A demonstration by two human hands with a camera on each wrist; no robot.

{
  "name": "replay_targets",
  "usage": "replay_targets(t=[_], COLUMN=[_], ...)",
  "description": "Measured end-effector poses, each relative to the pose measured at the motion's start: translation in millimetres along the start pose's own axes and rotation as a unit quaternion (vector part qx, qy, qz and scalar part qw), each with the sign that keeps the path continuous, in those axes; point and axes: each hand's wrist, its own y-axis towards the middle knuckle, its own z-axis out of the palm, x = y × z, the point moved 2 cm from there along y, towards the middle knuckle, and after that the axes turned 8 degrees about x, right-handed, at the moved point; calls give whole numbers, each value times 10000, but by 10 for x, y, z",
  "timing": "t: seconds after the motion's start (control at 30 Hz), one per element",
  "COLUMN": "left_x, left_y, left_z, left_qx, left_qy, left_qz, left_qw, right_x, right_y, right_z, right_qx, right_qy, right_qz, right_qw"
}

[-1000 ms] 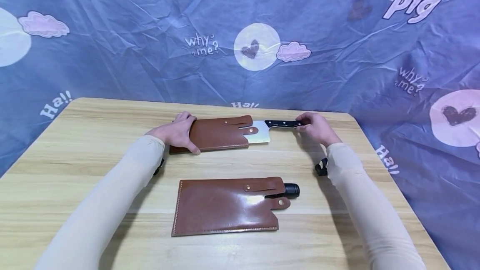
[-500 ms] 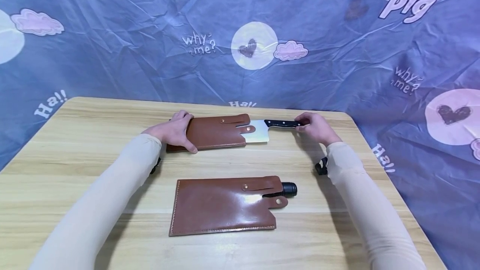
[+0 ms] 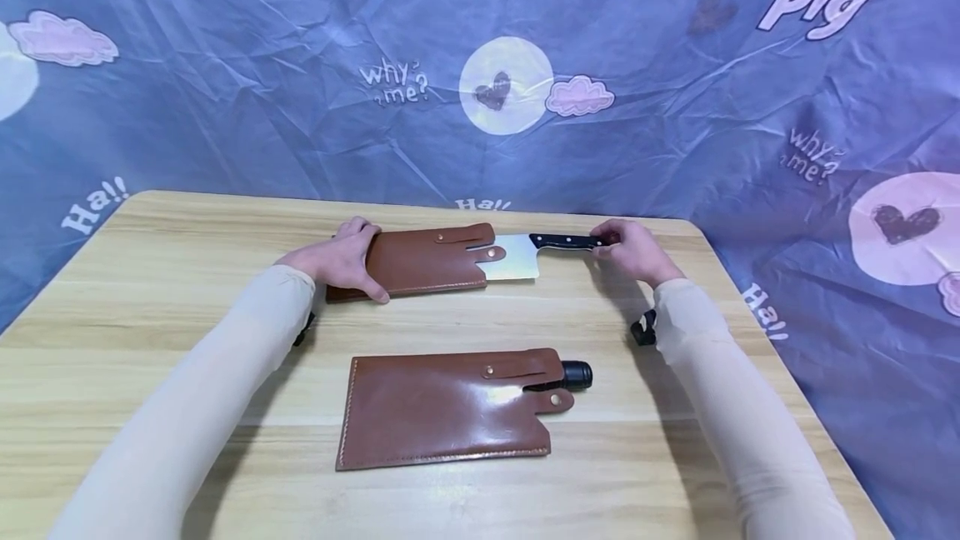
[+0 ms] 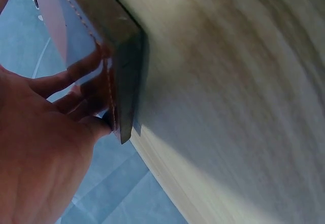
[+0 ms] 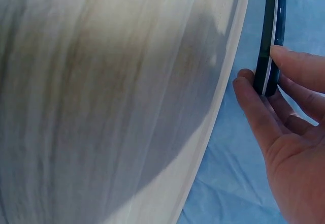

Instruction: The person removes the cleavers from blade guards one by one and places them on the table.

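In the head view, a brown leather sheath [image 3: 427, 261] lies at the far side of the table. My left hand [image 3: 341, 259] grips its left end, thumb along the near edge and fingers over the far edge. The left wrist view shows the stitched end of the sheath [image 4: 94, 76] within the fingers of the left hand [image 4: 45, 137]. Out of the sheath's right mouth comes a cleaver [image 3: 513, 257] with a shiny blade; the rest of the blade is hidden inside. Its black riveted handle [image 5: 268, 56] is pinched near the butt by my right hand [image 3: 633, 252].
Nearer on the wooden table [image 3: 465, 498] lies a second brown sheath [image 3: 442, 407] with a black handle end [image 3: 577, 375] sticking out at the right. Blue printed cloth [image 3: 315, 107] hangs behind the table's back edge.
Slightly more of the cleaver's blade shows outside the sheath now. The left hand and sheath have shifted a little left, away from the right hand. Head view has also shifted slightly.
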Motion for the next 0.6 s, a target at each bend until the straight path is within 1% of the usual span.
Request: replay_targets(t=[0.27, 0.4, 0.6], left_x=[14, 31, 64], left_y=[8, 5, -22], left_z=[2, -6, -40], left_qx=[-31, -36, 12], left_qy=[22, 49, 26], left_qz=[103, 119, 48], left_qw=[9999, 9999, 10000], right_x=[-1, -5, -1], right_y=[-6, 1, -2], right_z=[-20, -13, -22], right_qx=[49, 34, 53], right_qy=[-1, -44, -18], right_qz=[89, 6, -6], right_qw=[9999, 10000, 10000])
